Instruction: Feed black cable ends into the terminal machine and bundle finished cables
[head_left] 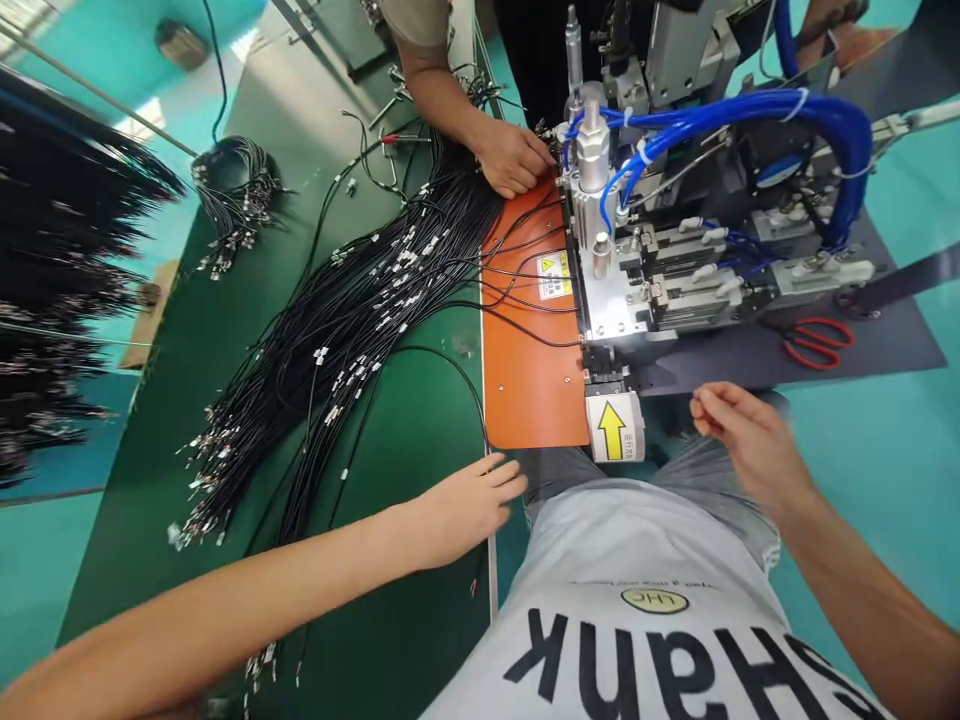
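My left hand (474, 508) is closed at the green table's right edge, just below the orange plate. Its fingers curl round a thin black cable (459, 368) that runs in from the bundle; the cable's end hangs below the hand. My right hand (750, 440) is raised in front of the machine with thumb and forefinger pinched together. Whatever it may hold is too small to make out. Several cables from the black cable bundle (360, 300) cross the orange plate (532, 390) into the metal machine (611, 290).
A co-worker's hand (516, 158) rests by the plate's far end. Red-handled scissors (817, 343) lie on the dark mat right of the machine. A coiled cable bunch (238, 195) is on the green table (420, 640). More black cables (60, 250) hang at left. Blue hoses (750, 105) arch over the machine.
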